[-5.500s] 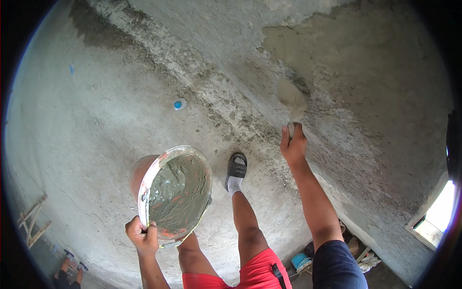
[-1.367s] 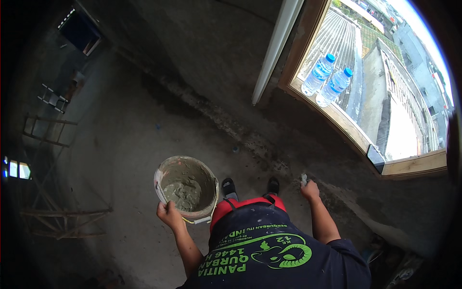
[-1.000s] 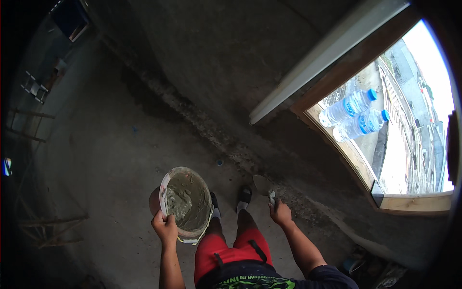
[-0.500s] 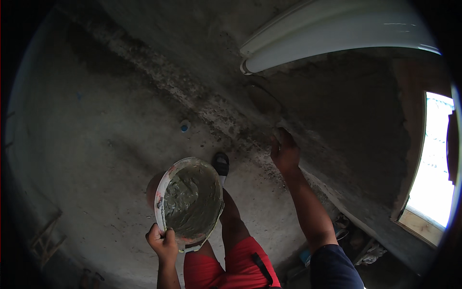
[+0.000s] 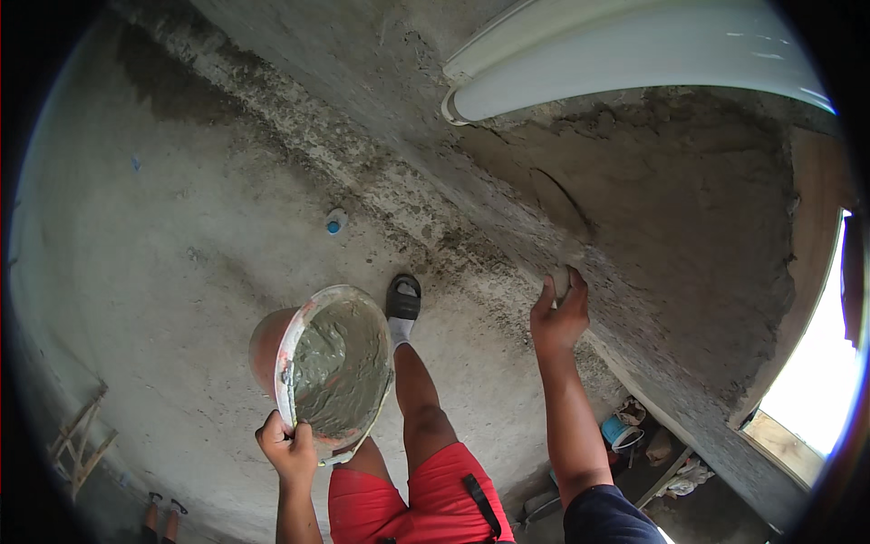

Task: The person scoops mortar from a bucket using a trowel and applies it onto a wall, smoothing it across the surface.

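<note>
Your left hand (image 5: 288, 449) clenches rim of tilted round bucket (image 5: 269, 352), mouth up-rightward, glossy grey mortar (image 5: 337, 372) inside. Your right hand (image 5: 559, 319) grips trowel (image 5: 555, 212), blade up-frame by rough wall (image 5: 689, 236).

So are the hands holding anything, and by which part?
The left hand holds a bucket of grey mortar by its rim. The right hand seems to hold a trowel by its handle, hard to see against the wall.
</note>
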{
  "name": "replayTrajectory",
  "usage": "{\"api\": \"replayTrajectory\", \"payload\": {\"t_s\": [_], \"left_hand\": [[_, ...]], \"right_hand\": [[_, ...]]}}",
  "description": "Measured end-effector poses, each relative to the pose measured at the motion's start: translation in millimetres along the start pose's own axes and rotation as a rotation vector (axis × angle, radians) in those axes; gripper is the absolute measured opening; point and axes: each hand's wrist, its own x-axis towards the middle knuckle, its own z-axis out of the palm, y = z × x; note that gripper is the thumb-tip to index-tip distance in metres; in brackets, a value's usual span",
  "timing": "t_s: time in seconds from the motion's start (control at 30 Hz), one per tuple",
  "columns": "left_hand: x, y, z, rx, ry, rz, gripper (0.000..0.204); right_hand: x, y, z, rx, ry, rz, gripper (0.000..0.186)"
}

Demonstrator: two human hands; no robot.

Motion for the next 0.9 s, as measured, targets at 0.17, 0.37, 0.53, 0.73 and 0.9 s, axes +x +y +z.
{"api": "replayTrajectory", "payload": {"t_s": [0.17,0.37,0.53,0.73,0.9], "left_hand": [[-8.6,8.0,8.0,0.001,0.033,0.008,0.016],[-4.3,4.0,16.2,-0.023,0.113,0.026,0.026],[4.2,-2.0,23.0,-0.010,0.071,0.027,0.028],[10.0,-23.5,16.8,0.023,0.006,0.011,0.028],[14.8,-25.9,12.1,0.003,-0.064,0.019,0.029]], "right_hand": [[-35.0,13.1,-22.5,0.088,0.065,0.154,0.035],[-17.1,-8.1,21.8,0.148,-0.137,-0.042,0.037],[18.2,-15.2,87.9,0.065,-0.076,-0.062,0.038],[-10.0,-7.5,104.1,0.014,-0.018,0.050,0.037],[-69.0,11.0,81.6,0.079,0.007,0.271,0.040]]}}
